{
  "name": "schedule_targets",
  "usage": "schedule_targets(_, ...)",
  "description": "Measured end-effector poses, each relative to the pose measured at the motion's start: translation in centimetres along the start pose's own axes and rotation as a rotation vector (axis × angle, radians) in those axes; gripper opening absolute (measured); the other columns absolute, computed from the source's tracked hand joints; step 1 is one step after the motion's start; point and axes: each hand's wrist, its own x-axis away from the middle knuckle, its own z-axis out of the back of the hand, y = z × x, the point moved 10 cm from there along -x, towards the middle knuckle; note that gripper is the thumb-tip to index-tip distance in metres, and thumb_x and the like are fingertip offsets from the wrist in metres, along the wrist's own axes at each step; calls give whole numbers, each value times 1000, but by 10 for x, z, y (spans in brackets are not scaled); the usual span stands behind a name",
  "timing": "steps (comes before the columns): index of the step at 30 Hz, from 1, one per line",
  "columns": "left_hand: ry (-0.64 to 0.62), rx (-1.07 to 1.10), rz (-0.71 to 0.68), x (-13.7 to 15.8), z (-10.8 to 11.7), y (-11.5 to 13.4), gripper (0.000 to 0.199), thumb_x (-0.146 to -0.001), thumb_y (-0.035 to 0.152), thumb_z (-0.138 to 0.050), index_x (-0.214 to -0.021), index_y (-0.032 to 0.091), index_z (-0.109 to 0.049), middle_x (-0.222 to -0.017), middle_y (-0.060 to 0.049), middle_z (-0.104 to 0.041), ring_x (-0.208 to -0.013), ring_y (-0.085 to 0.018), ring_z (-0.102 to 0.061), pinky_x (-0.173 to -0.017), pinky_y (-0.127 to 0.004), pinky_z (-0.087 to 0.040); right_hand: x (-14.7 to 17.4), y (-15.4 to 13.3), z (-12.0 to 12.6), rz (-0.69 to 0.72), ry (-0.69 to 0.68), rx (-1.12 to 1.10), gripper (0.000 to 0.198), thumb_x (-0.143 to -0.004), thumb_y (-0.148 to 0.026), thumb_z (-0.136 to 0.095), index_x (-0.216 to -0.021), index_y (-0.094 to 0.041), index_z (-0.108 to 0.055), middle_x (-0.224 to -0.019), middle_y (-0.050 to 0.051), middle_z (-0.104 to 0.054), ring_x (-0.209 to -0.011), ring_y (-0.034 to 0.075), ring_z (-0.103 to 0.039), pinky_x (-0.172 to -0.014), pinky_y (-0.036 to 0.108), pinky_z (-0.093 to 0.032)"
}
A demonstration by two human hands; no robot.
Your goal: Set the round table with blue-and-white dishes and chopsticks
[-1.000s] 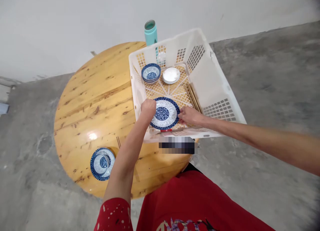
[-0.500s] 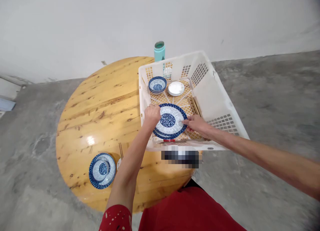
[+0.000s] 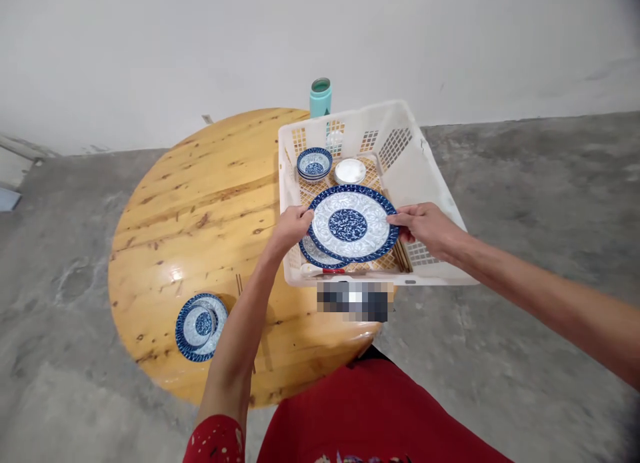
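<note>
A blue-and-white patterned plate (image 3: 377, 209) is held up inside the white plastic basket (image 3: 435, 176). My left hand (image 3: 291, 228) pinches its left rim and my right hand (image 3: 423, 226) grips its right rim, thumb on top. Below it, partly hidden, lies another matching plate (image 3: 316, 253). Farther back in the basket are stacked blue-and-white bowls (image 3: 315, 164) and a stack of small white dishes (image 3: 350, 170). A white spoon with a red part (image 3: 313, 270) lies along the near wall, and chopsticks (image 3: 401, 257) lie under my right hand.
The basket stands on a round wooden table (image 3: 200, 196). Behind it is a turquoise bottle (image 3: 320, 101). At the near left sits a plate (image 3: 186, 339) with a bowl (image 3: 199, 324) on it, chopsticks (image 3: 239, 284) beside them. A blurred dark object (image 3: 355, 301) lies before the basket.
Both hands have lifted the top plate off the one beneath and shifted it to the right and slightly away. The lower plate's left edge now shows.
</note>
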Motion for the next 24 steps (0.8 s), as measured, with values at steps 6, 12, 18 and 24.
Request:
schedule_targets(6, -100, 511, 163, 40, -25, -20, 21, -93, 31, -54, -83, 14, -61, -73, -1, -63, -65, -13, -60, -60, -24, -55, 7, 6, -3, -59, -49, -54, 44, -76, -45, -83, -56, -19, -55, -49, 0, -50, -44, 9, -41, -42, 24, -33)
schedule_targets(12, -3, 581, 139, 57, -30, -26, 23, -91, 36, -59, -80, 15, -58, -72, 0, -59, -64, -13, -60, -63, -26, -59, 3, 14, -13, -26, -126, -25, 40, -73, -45, -81, -56, -19, -56, -48, 0, -50, -45, 10, -43, -45, 24, -31)
schedule_targets(18, 84, 532, 137, 53, -40, -41, 18, -91, 30, -51, -80, 17, -56, -71, 1, -57, -62, -12, -56, -58, -24, -56, -7, 22, -15, -35, -150, -3, 41, -68, -49, -83, -57, -18, -57, -48, 0, -51, -46, 10, -43, -45, 24, -31)
schedule_targets(24, 113, 485, 128, 51, -43, -47, 17, -91, 30, -52, -82, 17, -58, -75, -1, -59, -66, -13, -56, -59, -24, -56, -13, 29, -15, -46, -191, 0, 45, -65, -53, -85, -57, -19, -56, -48, 0, -51, -47, 11, -45, -46, 25, -32)
